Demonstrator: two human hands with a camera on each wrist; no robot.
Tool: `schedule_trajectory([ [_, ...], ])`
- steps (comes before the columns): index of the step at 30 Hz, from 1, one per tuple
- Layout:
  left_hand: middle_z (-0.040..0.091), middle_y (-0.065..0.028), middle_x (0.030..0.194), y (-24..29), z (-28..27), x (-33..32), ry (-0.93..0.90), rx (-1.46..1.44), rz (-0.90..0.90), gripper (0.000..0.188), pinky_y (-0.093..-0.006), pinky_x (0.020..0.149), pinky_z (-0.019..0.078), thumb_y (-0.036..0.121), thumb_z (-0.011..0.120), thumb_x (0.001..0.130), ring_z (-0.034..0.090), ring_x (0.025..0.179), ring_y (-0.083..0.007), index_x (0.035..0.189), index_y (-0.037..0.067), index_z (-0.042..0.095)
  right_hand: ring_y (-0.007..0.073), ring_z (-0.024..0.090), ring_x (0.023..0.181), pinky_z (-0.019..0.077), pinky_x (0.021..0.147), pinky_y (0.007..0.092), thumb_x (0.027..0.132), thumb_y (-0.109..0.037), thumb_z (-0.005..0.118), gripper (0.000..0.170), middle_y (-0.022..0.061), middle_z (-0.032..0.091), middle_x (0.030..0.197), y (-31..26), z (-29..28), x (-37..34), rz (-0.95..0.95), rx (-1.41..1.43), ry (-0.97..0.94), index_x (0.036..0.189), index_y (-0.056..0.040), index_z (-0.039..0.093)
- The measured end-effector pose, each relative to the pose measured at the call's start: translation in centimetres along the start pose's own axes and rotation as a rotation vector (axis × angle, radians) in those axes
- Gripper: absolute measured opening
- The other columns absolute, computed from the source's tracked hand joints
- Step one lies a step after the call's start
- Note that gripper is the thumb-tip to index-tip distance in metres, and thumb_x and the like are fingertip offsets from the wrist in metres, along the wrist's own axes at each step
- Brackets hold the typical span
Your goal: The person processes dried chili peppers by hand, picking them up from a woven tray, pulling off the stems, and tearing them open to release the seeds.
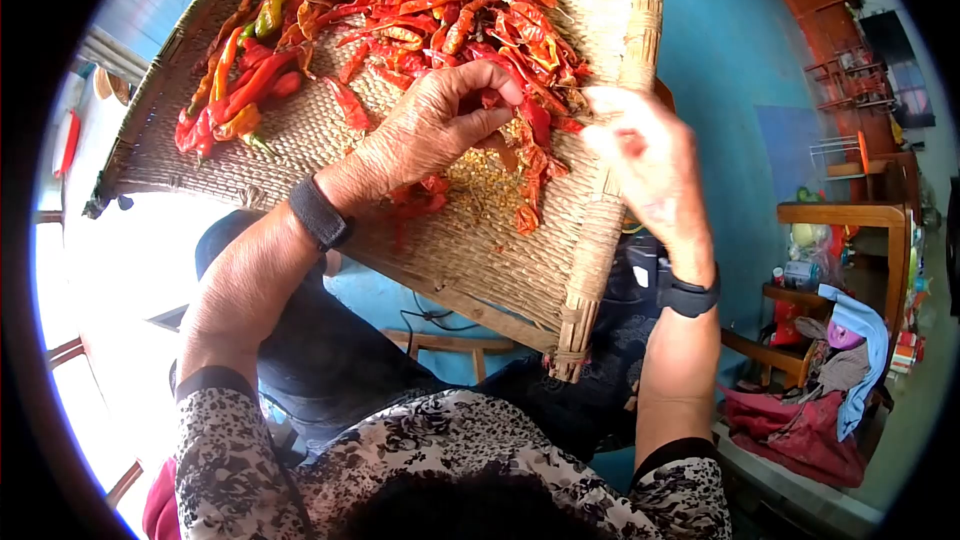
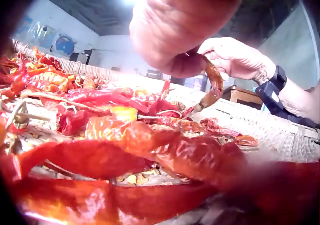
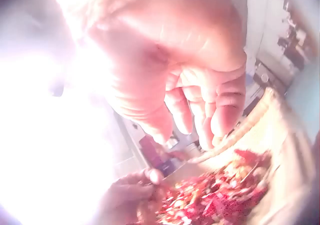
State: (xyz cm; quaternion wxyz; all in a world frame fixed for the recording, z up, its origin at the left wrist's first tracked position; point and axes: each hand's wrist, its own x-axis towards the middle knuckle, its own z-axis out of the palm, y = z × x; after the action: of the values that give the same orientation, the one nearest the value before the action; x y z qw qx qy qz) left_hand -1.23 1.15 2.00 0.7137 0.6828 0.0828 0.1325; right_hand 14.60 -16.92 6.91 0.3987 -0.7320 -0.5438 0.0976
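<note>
Many red dried chilies [image 1: 430, 5] lie heaped in a woven basket tray [image 1: 480, 270], with loose yellow seeds [image 1: 480, 195] below them. My left hand [image 1: 425, 130] is over the heap, thumb and forefinger pinched together. In the left wrist view a wrinkled orange-brown chili [image 2: 214, 83] hangs from the fingertips of my left hand [image 2: 182, 27]. Just right of it, my right hand [image 1: 650, 165] is blurred above the tray's right rim. In the right wrist view, my right hand [image 3: 175, 49] has its thumb apart from its loosely bent fingers, with nothing visible between them.
Larger glossy chilies [image 1: 250, 90], some partly green, lie at the tray's left. The tray rests over the person's lap. At the right are a wooden chair [image 1: 845, 212] and a red cloth [image 1: 795, 435]; a wooden stool [image 1: 450, 343] shows below the tray.
</note>
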Motion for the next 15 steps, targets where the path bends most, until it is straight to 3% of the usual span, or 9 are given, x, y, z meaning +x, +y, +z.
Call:
schedule_trajectory([
  [2, 0.062, 0.0000, 0.092, 0.1, 0.0, -0.1, -0.011, -0.001, 0.006, 0.011, -0.0229, 0.076, 0.0550, 0.007, 0.059, 0.099, 0.063, 0.082, -0.0073, 0.108, 0.002, 0.059, 0.0109, 0.063, 0.073, 0.0512, 0.055, 0.0245, 0.084, -0.007, 0.076, 0.037, 0.0105, 0.066, 0.097, -1.6, 1.7, 0.4, -0.097, 0.027, -0.169, 0.119, -0.0005, 0.062],
  [3, 0.063, 0.0005, 0.092, 0.2, 0.0, -0.2, -0.019, -0.004, 0.014, 0.011, -0.0224, 0.076, 0.0545, 0.008, 0.059, 0.099, 0.063, 0.081, -0.0069, 0.109, 0.002, 0.059, 0.0194, 0.066, 0.073, 0.0527, 0.057, 0.0322, 0.085, -0.009, 0.075, 0.031, 0.0138, 0.066, 0.094, -1.8, 2.3, 0.7, -0.100, -0.029, -0.257, 0.111, 0.0008, 0.061],
  [6, 0.063, 0.0016, 0.090, 0.4, 0.1, -0.5, -0.019, -0.054, 0.041, 0.011, -0.0209, 0.075, 0.0524, 0.007, 0.059, 0.099, 0.062, 0.083, -0.0056, 0.109, 0.003, 0.059, 0.0417, 0.064, 0.079, 0.0507, 0.067, 0.0479, 0.085, -0.012, 0.071, 0.022, 0.0216, 0.063, 0.087, -0.7, 4.5, 1.2, -0.105, -0.037, -0.281, 0.095, 0.0014, 0.057],
  [11, 0.060, 0.0025, 0.087, 1.1, -0.3, -0.9, -0.022, -0.079, 0.052, 0.009, -0.0204, 0.072, 0.0505, 0.005, 0.058, 0.099, 0.058, 0.081, -0.0040, 0.108, 0.003, 0.058, 0.0371, 0.066, 0.072, 0.0511, 0.064, 0.0453, 0.088, -0.017, 0.070, 0.022, 0.0184, 0.065, 0.075, -0.9, 5.4, 1.1, -0.061, 0.039, -0.289, 0.083, 0.0011, 0.057],
  [13, 0.063, 0.0002, 0.093, 1.0, -0.8, -1.0, -0.050, -0.042, 0.045, 0.014, -0.0222, 0.076, 0.0533, 0.007, 0.057, 0.100, 0.060, 0.085, -0.0059, 0.114, 0.003, 0.058, 0.0338, 0.068, 0.070, 0.0507, 0.062, 0.0444, 0.087, -0.019, 0.072, 0.023, 0.0194, 0.065, 0.075, -0.9, 5.4, 0.9, 0.038, 0.127, -0.401, 0.084, -0.0003, 0.058],
  [14, 0.063, 0.0000, 0.093, 1.2, -0.8, -1.0, -0.065, -0.033, 0.041, 0.015, -0.0225, 0.076, 0.0533, 0.007, 0.057, 0.100, 0.060, 0.085, -0.0058, 0.115, 0.003, 0.058, 0.0158, 0.068, 0.076, 0.0539, 0.070, 0.0319, 0.088, -0.013, 0.073, 0.016, 0.0086, 0.072, 0.084, -0.8, 5.3, 0.9, 0.093, 0.033, -0.451, 0.093, 0.0005, 0.068],
  [15, 0.063, -0.0001, 0.093, 1.3, -0.7, -1.0, -0.081, -0.022, 0.036, 0.015, -0.0227, 0.076, 0.0534, 0.008, 0.057, 0.101, 0.060, 0.085, -0.0057, 0.115, 0.003, 0.058, 0.0158, 0.068, 0.076, 0.0539, 0.070, 0.0319, 0.088, -0.013, 0.073, 0.016, 0.0086, 0.072, 0.084, -0.8, 5.3, 0.9, 0.093, 0.033, -0.450, 0.093, 0.0005, 0.068],
])
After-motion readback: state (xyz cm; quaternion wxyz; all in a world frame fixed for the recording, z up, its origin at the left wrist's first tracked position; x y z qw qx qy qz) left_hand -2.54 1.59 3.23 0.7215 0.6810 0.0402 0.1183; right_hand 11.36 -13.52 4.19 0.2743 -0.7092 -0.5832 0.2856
